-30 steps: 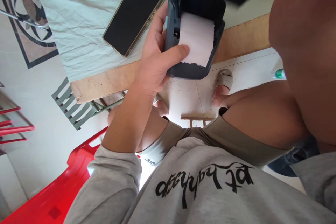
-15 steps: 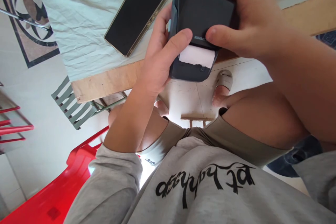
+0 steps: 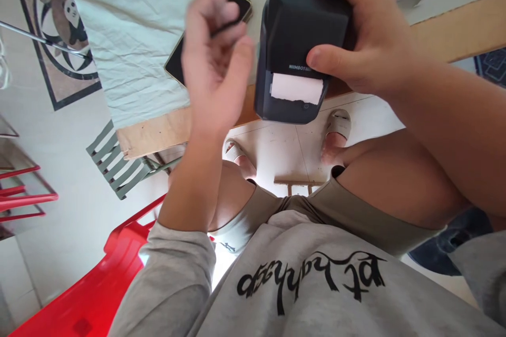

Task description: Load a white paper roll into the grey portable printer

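My right hand [image 3: 363,42] grips a dark label printer [image 3: 302,47] from above and the right, thumb across its closed lid. A short strip of white paper [image 3: 296,88] sticks out of the printer's slot. My left hand [image 3: 215,60] is off the printer, just to its left, blurred, with fingers curled loosely and nothing in it. Behind my left hand a black phone [image 3: 177,60] lies on the pale cloth [image 3: 134,26], mostly covered by the hand.
The cloth covers a wooden table [image 3: 158,129] whose edge runs across the middle. Below are my knees, sandalled feet [image 3: 336,131] and tiled floor. A red plastic chair [image 3: 90,295] stands at the lower left, a green slatted chair [image 3: 114,163] under the table edge.
The printer's lid went from open to closed over the paper roll. My left hand then let go of the printer and moved left and up; my right hand now holds it alone.
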Demonstrator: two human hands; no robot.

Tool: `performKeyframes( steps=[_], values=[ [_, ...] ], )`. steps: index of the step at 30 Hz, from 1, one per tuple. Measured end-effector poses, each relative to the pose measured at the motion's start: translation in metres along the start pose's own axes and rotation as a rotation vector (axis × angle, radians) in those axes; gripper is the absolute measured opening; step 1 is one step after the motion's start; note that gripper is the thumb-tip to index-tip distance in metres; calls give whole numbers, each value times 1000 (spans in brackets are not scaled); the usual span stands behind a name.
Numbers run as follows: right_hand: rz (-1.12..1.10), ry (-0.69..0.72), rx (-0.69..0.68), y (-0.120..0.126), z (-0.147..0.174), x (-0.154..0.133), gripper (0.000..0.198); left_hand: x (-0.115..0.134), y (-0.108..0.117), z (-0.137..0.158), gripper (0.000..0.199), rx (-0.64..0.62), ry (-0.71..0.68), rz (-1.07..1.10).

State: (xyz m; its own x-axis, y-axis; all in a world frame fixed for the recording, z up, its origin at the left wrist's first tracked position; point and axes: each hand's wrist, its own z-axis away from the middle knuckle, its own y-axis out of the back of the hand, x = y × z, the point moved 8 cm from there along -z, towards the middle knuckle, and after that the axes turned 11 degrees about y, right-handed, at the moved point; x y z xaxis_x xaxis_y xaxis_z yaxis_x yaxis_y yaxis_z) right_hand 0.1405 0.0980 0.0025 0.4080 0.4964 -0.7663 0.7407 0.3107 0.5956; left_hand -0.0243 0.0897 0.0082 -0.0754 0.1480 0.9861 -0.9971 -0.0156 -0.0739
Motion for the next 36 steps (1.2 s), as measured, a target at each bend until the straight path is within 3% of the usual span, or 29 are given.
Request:
performKeyframes(
  steps=[1,2,4,6,9,19,24,28,30,34,36],
  values=[
    [0,-11,2,0,0,1,68,17,10,1,25,92,-186,-229],
    [3,-22,4,0,1,1,68,26,11,1,27,105,-309,-459],
    [8,-36,7,0,1,2,67,22,16,-7,36,97,-294,-777],
    [15,-42,9,1,0,3,67,9,28,-17,50,129,-138,-881],
    [29,-48,8,2,-1,4,67,-7,41,-27,55,173,39,-900],
    [61,-56,4,2,0,2,65,-7,44,-30,51,39,51,-970],
    [87,-68,12,4,0,4,64,-8,45,-33,67,199,61,-1159],
    [94,-67,15,3,0,4,66,-11,55,-38,74,273,38,-1147],
    [90,-64,12,2,0,4,66,-10,67,-39,66,319,17,-1055],
    [84,-64,8,2,0,5,66,11,76,-33,33,281,-252,-755],
    [87,-58,7,2,0,5,66,23,75,-25,36,277,-354,-664]
  ],
)
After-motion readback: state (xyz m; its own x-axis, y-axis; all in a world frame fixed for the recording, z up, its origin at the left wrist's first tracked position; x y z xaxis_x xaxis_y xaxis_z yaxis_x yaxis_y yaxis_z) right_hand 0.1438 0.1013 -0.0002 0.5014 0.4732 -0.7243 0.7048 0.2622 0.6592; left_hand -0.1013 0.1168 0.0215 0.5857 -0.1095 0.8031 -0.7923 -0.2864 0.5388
